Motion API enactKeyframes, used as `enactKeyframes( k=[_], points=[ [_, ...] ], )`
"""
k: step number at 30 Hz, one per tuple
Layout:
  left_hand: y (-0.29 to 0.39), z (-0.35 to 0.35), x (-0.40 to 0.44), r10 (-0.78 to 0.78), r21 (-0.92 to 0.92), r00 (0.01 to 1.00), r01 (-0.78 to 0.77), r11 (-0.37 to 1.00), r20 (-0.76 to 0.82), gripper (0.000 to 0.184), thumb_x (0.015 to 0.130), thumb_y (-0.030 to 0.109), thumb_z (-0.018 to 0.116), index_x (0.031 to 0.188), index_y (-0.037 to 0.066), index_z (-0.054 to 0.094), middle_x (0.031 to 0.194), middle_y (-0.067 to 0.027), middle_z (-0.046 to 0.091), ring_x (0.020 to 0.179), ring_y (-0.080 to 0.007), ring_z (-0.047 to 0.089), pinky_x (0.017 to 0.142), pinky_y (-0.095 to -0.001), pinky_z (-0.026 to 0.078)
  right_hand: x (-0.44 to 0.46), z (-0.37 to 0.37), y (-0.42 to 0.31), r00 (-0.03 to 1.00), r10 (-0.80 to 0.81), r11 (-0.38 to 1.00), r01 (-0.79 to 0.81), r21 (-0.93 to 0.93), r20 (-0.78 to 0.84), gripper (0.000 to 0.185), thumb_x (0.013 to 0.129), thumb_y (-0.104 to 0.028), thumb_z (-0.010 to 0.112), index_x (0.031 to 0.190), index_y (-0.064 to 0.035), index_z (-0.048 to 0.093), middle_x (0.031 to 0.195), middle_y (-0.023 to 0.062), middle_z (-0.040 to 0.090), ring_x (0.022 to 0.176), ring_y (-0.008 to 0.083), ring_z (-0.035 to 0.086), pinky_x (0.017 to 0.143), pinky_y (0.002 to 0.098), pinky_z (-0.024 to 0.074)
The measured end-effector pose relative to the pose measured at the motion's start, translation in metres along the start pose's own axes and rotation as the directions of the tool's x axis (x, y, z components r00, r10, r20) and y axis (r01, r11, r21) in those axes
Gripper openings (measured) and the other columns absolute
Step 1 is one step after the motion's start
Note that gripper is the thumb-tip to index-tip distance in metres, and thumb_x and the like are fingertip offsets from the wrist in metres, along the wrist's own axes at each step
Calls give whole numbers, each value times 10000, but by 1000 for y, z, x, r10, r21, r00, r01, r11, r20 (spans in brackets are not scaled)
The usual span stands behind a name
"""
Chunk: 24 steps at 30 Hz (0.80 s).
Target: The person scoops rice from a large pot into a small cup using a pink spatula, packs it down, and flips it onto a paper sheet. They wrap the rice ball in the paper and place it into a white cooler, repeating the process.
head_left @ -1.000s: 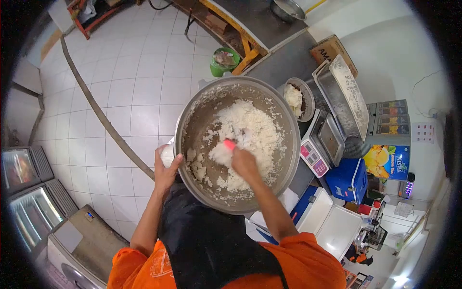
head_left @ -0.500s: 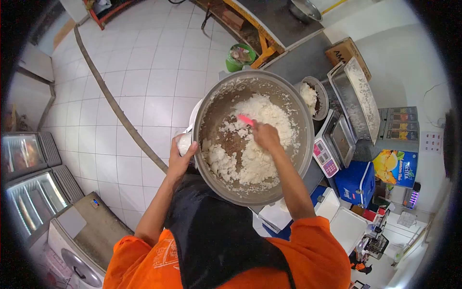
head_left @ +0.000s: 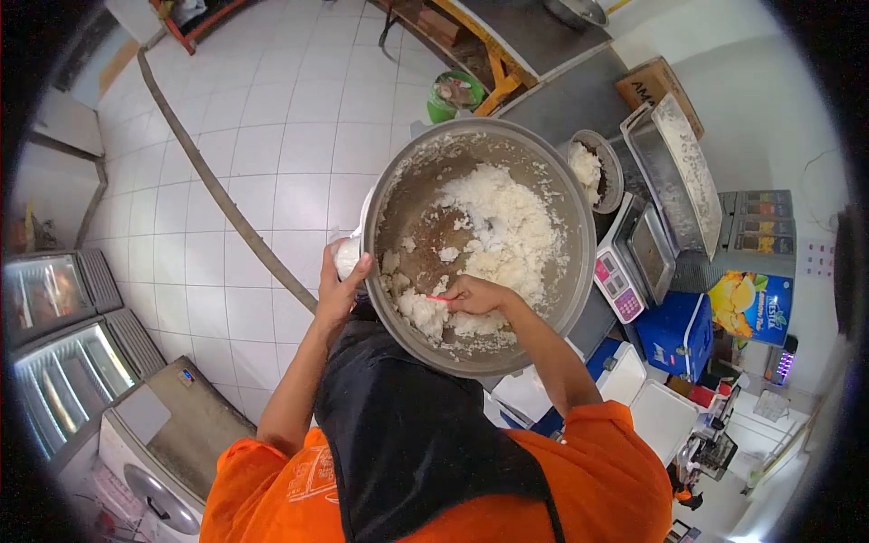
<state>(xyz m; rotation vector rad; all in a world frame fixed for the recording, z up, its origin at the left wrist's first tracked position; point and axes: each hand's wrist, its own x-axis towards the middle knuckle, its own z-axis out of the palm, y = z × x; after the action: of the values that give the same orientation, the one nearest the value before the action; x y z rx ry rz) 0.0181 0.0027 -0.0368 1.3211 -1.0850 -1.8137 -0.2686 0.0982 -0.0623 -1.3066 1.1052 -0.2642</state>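
Note:
A large round metal pot [head_left: 576, 299] stands in front of me with white rice [head_left: 516, 222] spread over its right side and lower part. My right hand [head_left: 477, 296] is closed on a pink-handled utensil [head_left: 440, 299], low inside the pot; its far end is hidden at a clump of rice at the lower left. At the pot's left rim, my left hand [head_left: 342, 281] grips a white bundle [head_left: 347, 258] that looks like cloth or plastic, with the thumb near the rim.
Right of the pot are a bowl [head_left: 617, 185] with rice, a digital scale [head_left: 618, 282], a tilted metal tray [head_left: 665, 172] and a blue cooler [head_left: 674, 335]. A green bin [head_left: 442, 110] stands beyond the pot. Fridges [head_left: 68, 362] line the left.
My right hand has moved the utensil from the middle of the pot to its lower left. My left hand keeps its hold at the rim. The view has shifted slightly.

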Motion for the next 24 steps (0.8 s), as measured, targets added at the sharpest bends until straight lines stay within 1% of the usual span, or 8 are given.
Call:
enactKeyframes(
  k=[2,6,8,9,13,18,20,24],
  points=[
    [0,1,-1,14,-9,1000,-14,1000,-2,613,886,385,732,1301,32,452,1137,-92,574,1035,-169,545,910,-312,449,-6,-9,4,994,84,993,-89,81,67,252,898,-83,608,1122,-19,706,786,-17,690,654,82,517,617,324,463],
    [-5,-2,0,19,46,1000,-20,999,18,575,937,388,661,1361,81,422,1149,-91,565,1041,-189,555,870,-335,467,-25,-29,5,997,69,991,-63,120,-46,276,883,-67,607,1139,-20,697,749,49,688,638,115,546,616,326,465],
    [-14,-5,2,43,63,999,-43,997,8,583,939,388,659,1370,78,419,1152,-91,565,1021,-188,562,863,-332,470,-39,-27,-62,887,173,877,-337,-342,-429,349,891,-85,564,1224,-15,642,712,128,673,623,216,621,607,358,496],
    [-13,-5,2,40,63,999,-40,997,8,583,939,388,659,1370,78,419,1152,-91,565,1021,-188,562,863,-332,470,-32,-10,-65,823,205,617,-529,-583,-530,426,897,-113,511,1312,-58,587,695,180,648,625,318,649,582,423,515],
    [-7,-3,0,8,63,1000,-9,998,7,589,937,378,665,1379,78,416,1159,-89,564,1028,-185,557,867,-328,468,-38,22,-60,888,62,439,-434,-787,-455,347,944,-118,453,1252,-39,591,625,168,638,589,335,668,556,468,519],
    [-3,0,0,32,67,999,-32,997,3,576,934,365,672,1369,74,432,1167,-88,564,1062,-185,548,895,-339,463,-29,-33,-16,767,119,417,-615,-670,-630,422,920,-177,487,1322,-118,599,694,170,664,615,326,656,565,470,506],
    [4,3,-4,-12,-65,1000,12,998,-2,614,893,394,718,1311,26,460,1156,-106,576,1065,-184,546,934,-325,448,-16,-31,-8,839,277,676,-516,-526,-468,300,927,-219,466,930,-36,705,734,214,669,646,382,664,645,474,543],
    [-9,-4,1,30,12,999,-30,999,-21,613,893,387,719,1314,26,459,1160,-109,579,1070,-186,551,939,-328,449,-3,11,-17,927,255,765,-366,-529,-274,268,871,-220,512,977,-55,694,854,243,672,821,397,665,762,491,526]
  ],
)
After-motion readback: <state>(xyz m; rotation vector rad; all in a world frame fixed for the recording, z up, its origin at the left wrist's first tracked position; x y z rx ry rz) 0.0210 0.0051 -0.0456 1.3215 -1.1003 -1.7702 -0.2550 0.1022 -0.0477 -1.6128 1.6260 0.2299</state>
